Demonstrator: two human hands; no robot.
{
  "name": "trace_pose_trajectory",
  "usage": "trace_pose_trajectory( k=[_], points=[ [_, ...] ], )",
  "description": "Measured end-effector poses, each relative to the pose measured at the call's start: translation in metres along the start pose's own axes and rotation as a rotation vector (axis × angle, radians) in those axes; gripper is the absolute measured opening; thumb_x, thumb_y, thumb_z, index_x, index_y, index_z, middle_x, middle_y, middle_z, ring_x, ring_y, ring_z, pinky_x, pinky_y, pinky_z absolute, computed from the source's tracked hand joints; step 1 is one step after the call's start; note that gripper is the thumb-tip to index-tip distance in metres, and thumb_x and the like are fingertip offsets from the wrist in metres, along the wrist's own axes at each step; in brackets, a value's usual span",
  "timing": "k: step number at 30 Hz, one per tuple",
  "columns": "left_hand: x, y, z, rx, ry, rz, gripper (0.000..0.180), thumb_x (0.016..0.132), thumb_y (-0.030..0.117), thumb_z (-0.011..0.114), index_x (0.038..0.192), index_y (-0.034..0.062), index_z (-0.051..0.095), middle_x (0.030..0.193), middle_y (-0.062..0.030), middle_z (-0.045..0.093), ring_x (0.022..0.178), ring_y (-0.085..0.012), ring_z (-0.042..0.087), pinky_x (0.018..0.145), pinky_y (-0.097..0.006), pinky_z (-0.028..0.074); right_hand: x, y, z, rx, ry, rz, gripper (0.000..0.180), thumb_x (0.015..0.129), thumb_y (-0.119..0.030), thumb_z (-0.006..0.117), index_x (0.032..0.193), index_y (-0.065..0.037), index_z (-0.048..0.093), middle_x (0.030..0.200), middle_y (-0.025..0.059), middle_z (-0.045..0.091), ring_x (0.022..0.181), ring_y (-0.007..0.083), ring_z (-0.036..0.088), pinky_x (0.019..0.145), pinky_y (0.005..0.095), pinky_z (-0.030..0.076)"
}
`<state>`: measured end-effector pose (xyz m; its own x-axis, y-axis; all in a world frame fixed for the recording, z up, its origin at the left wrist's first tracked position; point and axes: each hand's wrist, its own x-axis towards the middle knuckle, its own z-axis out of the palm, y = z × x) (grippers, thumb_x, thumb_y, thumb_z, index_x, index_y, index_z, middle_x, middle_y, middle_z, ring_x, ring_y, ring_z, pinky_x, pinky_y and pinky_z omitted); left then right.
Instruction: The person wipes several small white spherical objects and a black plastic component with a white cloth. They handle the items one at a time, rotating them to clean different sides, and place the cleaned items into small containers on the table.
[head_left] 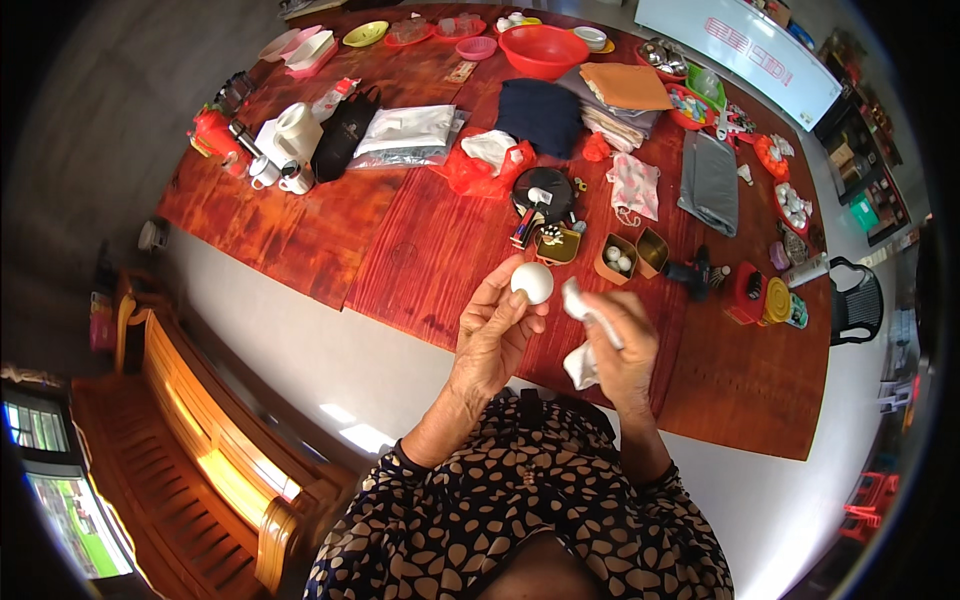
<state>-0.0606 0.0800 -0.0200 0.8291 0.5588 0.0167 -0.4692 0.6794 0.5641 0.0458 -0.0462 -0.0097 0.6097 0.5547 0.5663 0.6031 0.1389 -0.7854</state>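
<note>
My left hand (492,325) is closed on a smooth white ball (532,284), gripped between thumb and fingers above the table's front edge. To its right, my right hand (625,345) holds a crumpled white cloth (581,366); motion blurs these fingers. The cloth's upper end sits close to the ball, with a small gap between. Just beyond the hands stand an open box with white balls (618,259) and an empty-looking open box (653,250). Nearby are a small dark-gold tray (557,245) holding small items and a black round paddle-like thing (542,192).
The reddish wooden table (400,240) carries folded navy cloth (538,115), an orange folded cloth (625,87), a red basin (543,50) and a grey packet (709,182). White jugs and cups (290,145) stand at left. A wooden bench (190,450) is at lower left.
</note>
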Motion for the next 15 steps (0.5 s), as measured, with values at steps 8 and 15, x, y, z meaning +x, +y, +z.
trace_pose_trajectory(
  k=[8,15],
  points=[
    [-0.013,-0.004,0.006,-0.037,-0.005,-0.083,0.046,0.084,0.003,0.064,0.127,0.0026,0.047,0.111,-0.0109,0.060,0.082,-0.0141,0.062,0.069,-0.024,0.054,0.008,-0.032,0.025,-0.037,-0.019,-0.260,0.043,0.068,0.010,0.068,0.108,-0.007,0.066,0.093,0.0059,0.056,0.076,0.0148,0.059,0.061,0.0258,0.050],
    [-0.025,0.004,0.018,0.247,-0.118,-0.021,0.056,0.075,-0.007,0.069,0.126,0.0022,0.046,0.113,-0.0111,0.059,0.097,-0.0161,0.060,0.081,-0.027,0.054,0.013,-0.030,0.003,0.047,-0.051,0.029,0.028,0.079,0.006,0.057,0.103,-0.005,0.066,0.091,0.0072,0.058,0.078,0.0157,0.061,0.064,0.0266,0.051]
  ],
)
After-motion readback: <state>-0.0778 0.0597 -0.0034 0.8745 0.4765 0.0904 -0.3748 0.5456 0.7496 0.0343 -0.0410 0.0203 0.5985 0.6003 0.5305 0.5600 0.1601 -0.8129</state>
